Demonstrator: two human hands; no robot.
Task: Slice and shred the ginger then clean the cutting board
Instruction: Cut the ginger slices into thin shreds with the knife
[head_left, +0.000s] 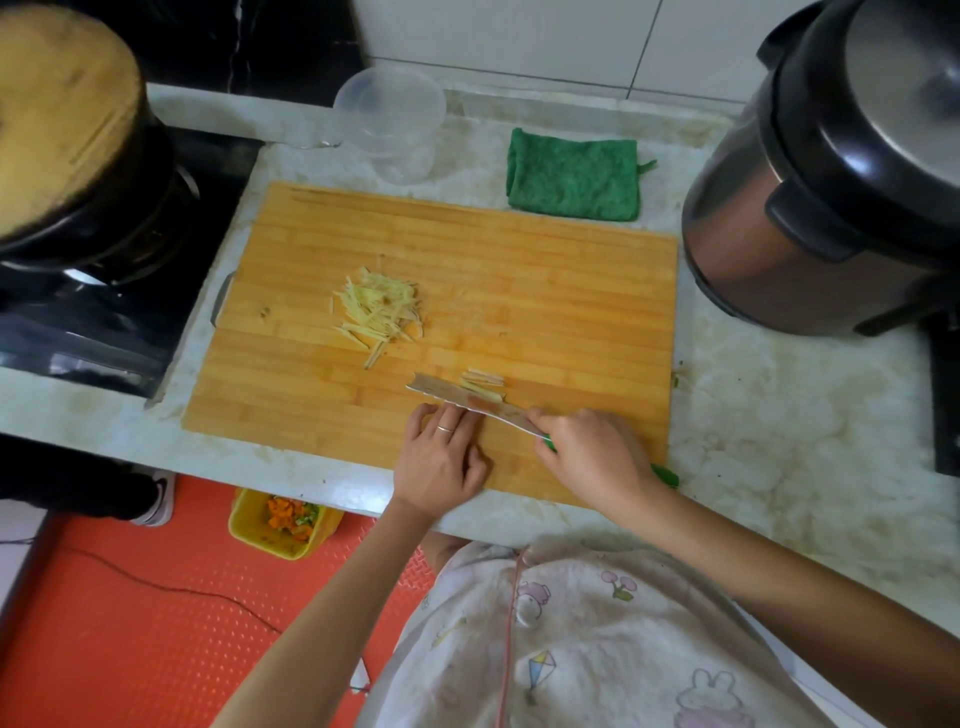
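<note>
Shredding looks nearly done. The shredded ginger pile (379, 312) sits mid-left on the cutting board (571, 291). A small bundle of strips (483, 383) lies near-centre, against the far side of the knife (467, 402). Right hand (592, 457) grips the green handle; left hand (441, 457), fingers straight, touches the blade's near side. Blade runs left-right, tip pointing left, strips roughly parallel. Likely next: turn or gather the bundle, then wipe the board.

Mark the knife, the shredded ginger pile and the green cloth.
knife (448, 398), head view, middle of the blade.
shredded ginger pile (379, 309), head view, centre of the heap.
green cloth (574, 174), head view, its middle.
</note>
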